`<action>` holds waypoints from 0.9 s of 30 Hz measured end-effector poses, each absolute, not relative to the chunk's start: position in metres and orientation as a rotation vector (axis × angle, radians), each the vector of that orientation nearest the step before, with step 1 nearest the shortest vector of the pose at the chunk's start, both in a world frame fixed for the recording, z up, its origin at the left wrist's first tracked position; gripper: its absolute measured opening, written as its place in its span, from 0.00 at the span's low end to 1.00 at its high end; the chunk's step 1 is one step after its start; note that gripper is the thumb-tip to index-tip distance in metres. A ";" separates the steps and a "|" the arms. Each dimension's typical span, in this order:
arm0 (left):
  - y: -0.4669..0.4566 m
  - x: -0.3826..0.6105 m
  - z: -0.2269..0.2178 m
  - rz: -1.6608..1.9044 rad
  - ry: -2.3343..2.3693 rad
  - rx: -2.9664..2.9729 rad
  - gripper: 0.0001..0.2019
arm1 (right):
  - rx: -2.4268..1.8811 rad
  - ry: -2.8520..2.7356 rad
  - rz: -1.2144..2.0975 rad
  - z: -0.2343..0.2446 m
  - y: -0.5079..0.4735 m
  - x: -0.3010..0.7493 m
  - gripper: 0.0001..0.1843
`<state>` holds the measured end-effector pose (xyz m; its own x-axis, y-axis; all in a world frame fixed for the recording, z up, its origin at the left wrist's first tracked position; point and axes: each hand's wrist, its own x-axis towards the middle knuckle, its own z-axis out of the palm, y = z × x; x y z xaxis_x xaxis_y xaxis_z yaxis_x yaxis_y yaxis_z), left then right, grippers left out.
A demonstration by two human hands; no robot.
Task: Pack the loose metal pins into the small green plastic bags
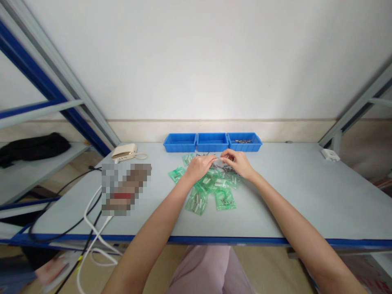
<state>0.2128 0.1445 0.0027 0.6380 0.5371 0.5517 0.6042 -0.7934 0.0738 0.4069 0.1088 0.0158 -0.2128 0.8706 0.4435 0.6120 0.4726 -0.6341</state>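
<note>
My left hand [199,166] and my right hand [238,162] are held close together over a pile of small green plastic bags [211,188] filled with metal parts. Both hands have their fingers pinched, and between them they hold a small thin object [218,158] that is too small to name. Loose small metal parts [225,167] lie on the table under the hands. Behind the hands stand three blue bins [212,142] in a row; the right one holds a few metal parts [243,141].
The grey table [306,192] has a blue front edge. A beige power strip [125,152] with white and black cables [92,212] lies at the left. A white small box [329,154] sits far right. A black bag [30,148] rests on the left shelf.
</note>
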 end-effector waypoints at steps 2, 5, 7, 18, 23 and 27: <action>0.144 0.213 0.003 -0.842 -0.981 -2.736 0.13 | -1.209 -1.906 0.407 0.015 0.109 0.407 0.16; 0.145 0.213 0.002 -0.829 -0.997 -2.742 0.13 | -1.202 -1.916 0.407 0.014 0.110 0.408 0.16; 0.145 0.214 0.002 -0.851 -0.998 -2.741 0.13 | -1.222 -1.933 0.403 0.015 0.109 0.408 0.18; 0.144 0.213 0.003 -0.831 -0.980 -2.735 0.15 | -1.193 -1.887 0.393 0.014 0.110 0.407 0.15; 0.143 0.214 0.003 -0.877 -1.006 -2.736 0.14 | -1.255 -1.880 0.400 0.016 0.108 0.406 0.19; 0.143 0.215 0.004 -0.862 -0.989 -2.721 0.14 | -1.265 -1.879 0.421 0.015 0.108 0.406 0.18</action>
<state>0.2145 0.1433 0.0037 0.6241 0.5534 0.5515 0.6221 -0.7791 0.0777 0.4064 0.1084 0.0153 -0.1661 0.8831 0.4387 0.6116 0.4412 -0.6567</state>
